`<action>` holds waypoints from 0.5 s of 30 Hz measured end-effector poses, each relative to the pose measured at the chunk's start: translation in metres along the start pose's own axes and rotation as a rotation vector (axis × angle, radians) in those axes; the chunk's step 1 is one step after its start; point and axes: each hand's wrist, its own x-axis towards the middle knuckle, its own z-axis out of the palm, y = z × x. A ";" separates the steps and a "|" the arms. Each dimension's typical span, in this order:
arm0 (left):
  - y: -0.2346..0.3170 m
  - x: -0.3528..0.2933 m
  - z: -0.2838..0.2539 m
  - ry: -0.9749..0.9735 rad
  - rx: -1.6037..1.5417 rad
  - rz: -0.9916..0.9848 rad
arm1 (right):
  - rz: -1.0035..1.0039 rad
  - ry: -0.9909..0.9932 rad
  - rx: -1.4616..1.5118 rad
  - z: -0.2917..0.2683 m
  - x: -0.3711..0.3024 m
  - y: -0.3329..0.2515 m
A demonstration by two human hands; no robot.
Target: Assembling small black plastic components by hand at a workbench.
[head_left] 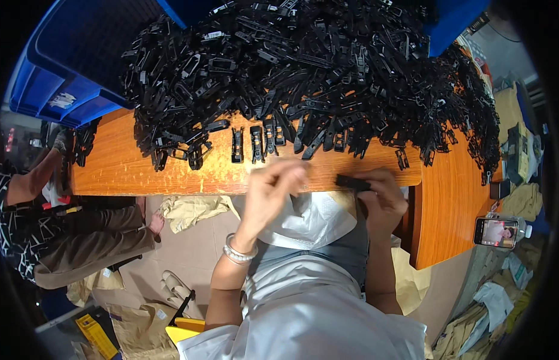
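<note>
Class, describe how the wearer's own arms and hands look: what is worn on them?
The left hand and right hand are ungloved. A pale beaded bracelet circles the left wrist; the right wrist shows none. Forearms are uncovered, below short, loose, whitish sleeves.

Wears a loose wht / v. pale grey top (297, 300), w/ soft folds bunched approx. at the waist; short, wide-ended sleeves (208, 342), same colour. Blue-grey trousers (279, 254), prob. denim, show past the hem. Pearly wht bracelet (241, 258), round & beaded-looking, nr L wrist. L hand (272, 187) & R hand (384, 197) both bare; L one blurred.
</note>
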 end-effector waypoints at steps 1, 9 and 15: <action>-0.006 0.001 -0.008 0.280 0.265 0.039 | 0.088 0.110 0.097 -0.001 -0.003 0.002; -0.006 0.000 -0.052 0.447 1.174 0.076 | 0.224 0.130 0.276 0.016 0.001 0.006; 0.004 -0.011 -0.028 0.314 0.075 -0.041 | 0.215 -0.040 0.340 0.027 0.000 -0.001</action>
